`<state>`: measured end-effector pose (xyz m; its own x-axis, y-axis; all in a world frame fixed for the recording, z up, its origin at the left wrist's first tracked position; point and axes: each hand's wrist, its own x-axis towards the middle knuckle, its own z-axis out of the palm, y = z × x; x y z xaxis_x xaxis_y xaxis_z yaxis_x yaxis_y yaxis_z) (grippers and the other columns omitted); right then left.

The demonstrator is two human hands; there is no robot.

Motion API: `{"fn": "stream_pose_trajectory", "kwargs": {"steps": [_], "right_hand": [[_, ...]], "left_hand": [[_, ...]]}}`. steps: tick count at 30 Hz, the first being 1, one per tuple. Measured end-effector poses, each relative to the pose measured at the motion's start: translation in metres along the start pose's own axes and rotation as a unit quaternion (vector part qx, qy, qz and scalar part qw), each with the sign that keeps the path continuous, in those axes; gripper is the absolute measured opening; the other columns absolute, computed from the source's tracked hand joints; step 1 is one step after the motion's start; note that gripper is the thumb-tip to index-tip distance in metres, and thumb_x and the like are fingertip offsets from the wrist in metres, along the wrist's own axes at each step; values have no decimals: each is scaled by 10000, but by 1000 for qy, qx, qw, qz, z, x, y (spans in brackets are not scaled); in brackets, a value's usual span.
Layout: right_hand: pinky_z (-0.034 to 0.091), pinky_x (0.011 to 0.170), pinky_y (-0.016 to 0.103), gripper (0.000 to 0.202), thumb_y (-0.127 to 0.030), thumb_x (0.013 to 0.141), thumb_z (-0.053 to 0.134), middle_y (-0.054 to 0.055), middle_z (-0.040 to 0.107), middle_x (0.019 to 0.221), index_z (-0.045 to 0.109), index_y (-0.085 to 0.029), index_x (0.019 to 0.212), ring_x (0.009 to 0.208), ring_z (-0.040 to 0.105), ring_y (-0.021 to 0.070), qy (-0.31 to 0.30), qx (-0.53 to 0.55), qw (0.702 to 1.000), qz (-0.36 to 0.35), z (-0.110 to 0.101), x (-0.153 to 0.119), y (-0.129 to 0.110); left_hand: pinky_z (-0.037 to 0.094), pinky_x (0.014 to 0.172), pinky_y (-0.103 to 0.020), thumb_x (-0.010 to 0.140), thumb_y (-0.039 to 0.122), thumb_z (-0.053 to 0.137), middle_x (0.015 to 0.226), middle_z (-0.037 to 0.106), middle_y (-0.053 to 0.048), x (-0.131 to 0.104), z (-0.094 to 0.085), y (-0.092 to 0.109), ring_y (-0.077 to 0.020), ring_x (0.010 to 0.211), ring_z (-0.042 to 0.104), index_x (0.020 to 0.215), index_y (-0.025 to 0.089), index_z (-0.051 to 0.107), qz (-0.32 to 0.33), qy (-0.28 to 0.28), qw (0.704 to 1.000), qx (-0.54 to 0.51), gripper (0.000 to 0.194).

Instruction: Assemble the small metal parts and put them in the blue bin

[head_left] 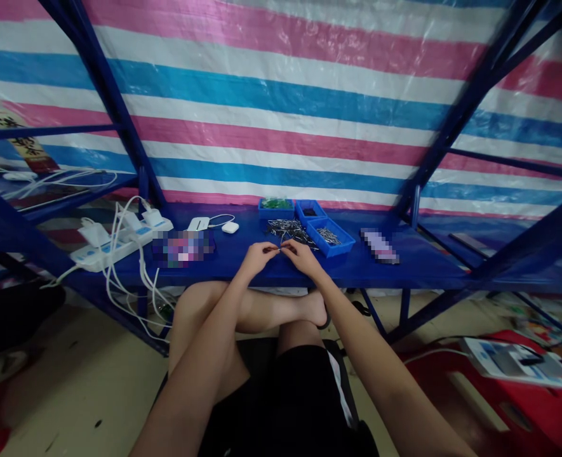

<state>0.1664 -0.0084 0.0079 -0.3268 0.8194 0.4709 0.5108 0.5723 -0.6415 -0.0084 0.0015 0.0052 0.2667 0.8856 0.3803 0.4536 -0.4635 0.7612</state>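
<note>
Small piece (pixel 279 250) (too tiny to identify) sits between the fingertips of both hands, above the near edge of the blue table (pixel 228 257). Left hand (pixel 260 256) and right hand (pixel 298 256) nearly meet, each with thumb and fingers pinched on it. Fine two-handed fingertip work seems to be the step in hand; the next move probably calls for a steady pinch and close alignment. Just beyond, at twelve to one o'clock from the hands, lies one loose pile (pixel 285 228) of slim dark and silvery parts, too many to count. Three blue bins surround it: the green-filled bin (pixel 275 205) at twelve, the dark-filled bin (pixel 309 210) at one, the silvery-filled bin (pixel 330 238) at two. Farther out are one phone (pixel 380 246) at three, one white case (pixel 230 227) at ten, and one crowded power strip (pixel 119 246) at nine.
</note>
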Motion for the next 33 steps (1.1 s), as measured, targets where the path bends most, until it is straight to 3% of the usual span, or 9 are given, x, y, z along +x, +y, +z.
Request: {"fn": "stream_pose_trajectory", "kwargs": {"steps": [9, 18, 21, 24, 27, 29, 31, 33], "right_hand": [[409, 741, 242, 178, -272, 871, 450, 42, 631, 893, 600, -186, 917, 804, 569, 141, -24, -75, 996, -35, 2, 0, 3], [401, 737, 266, 169, -242, 873, 448, 73, 628, 858, 599, -169, 891, 793, 565, 165, -13, -144, 989, -19, -3, 8, -1], [395, 730, 267, 171, -252, 868, 455, 81, 631, 877, 607, -179, 899, 790, 568, 174, -12, -191, 981, -10, -19, 13, -4], [387, 733, 267, 194, -270, 867, 454, 98, 629, 915, 605, -172, 939, 811, 567, 183, 12, -253, 966, 47, -52, 18, -1], [375, 740, 271, 245, -288, 884, 420, 110, 615, 949, 593, -154, 995, 848, 555, 187, 33, -334, 932, 139, -90, 21, 7], [366, 756, 285, 281, -319, 890, 414, 125, 597, 978, 586, -146, 1029, 880, 536, 196, 31, -389, 908, 156, -105, 20, 10], [360, 772, 298, 303, -343, 896, 402, 127, 582, 990, 585, -151, 1041, 907, 513, 203, 32, -427, 893, 139, -105, 16, 8], [360, 777, 293, 291, -321, 909, 368, 108, 580, 976, 589, -170, 1023, 913, 499, 198, 29, -439, 892, 102, -89, 9, 1]], "left_hand": [[445, 730, -277, 750, 351, 562, 836, 700, -49, 0, -1, -4, -186, 774, 622, 813, 179, 695, 10, 24, 1000, 12, 226], [444, 686, -266, 781, 355, 515, 808, 689, -51, 0, -5, -5, -171, 731, 607, 826, 165, 672, -11, 67, 998, 14, 250], [445, 676, -261, 782, 350, 511, 785, 683, -49, 1, -6, -6, -168, 722, 606, 812, 160, 663, -13, 65, 998, -1, 245], [448, 676, -260, 791, 350, 495, 776, 678, -50, 1, -5, -7, -165, 717, 604, 825, 153, 653, -29, 81, 996, 5, 255], [445, 699, -261, 804, 317, 476, 795, 673, -46, 1, -2, -7, -159, 734, 597, 837, 162, 650, -28, 59, 996, 55, 235], [437, 748, -275, 802, 281, 475, 837, 664, -51, 1, 1, -6, -169, 788, 586, 848, 175, 651, -18, 42, 992, 120, 210], [421, 804, -310, 793, 264, 484, 914, 642, -69, 1, 4, -5, -199, 879, 560, 893, 186, 648, -25, 48, 978, 202, 207], [404, 839, -347, 791, 273, 488, 985, 607, -90, 1, 6, -4, -232, 954, 525, 960, 193, 633, -46, 59, 959, 275, 237]]}}
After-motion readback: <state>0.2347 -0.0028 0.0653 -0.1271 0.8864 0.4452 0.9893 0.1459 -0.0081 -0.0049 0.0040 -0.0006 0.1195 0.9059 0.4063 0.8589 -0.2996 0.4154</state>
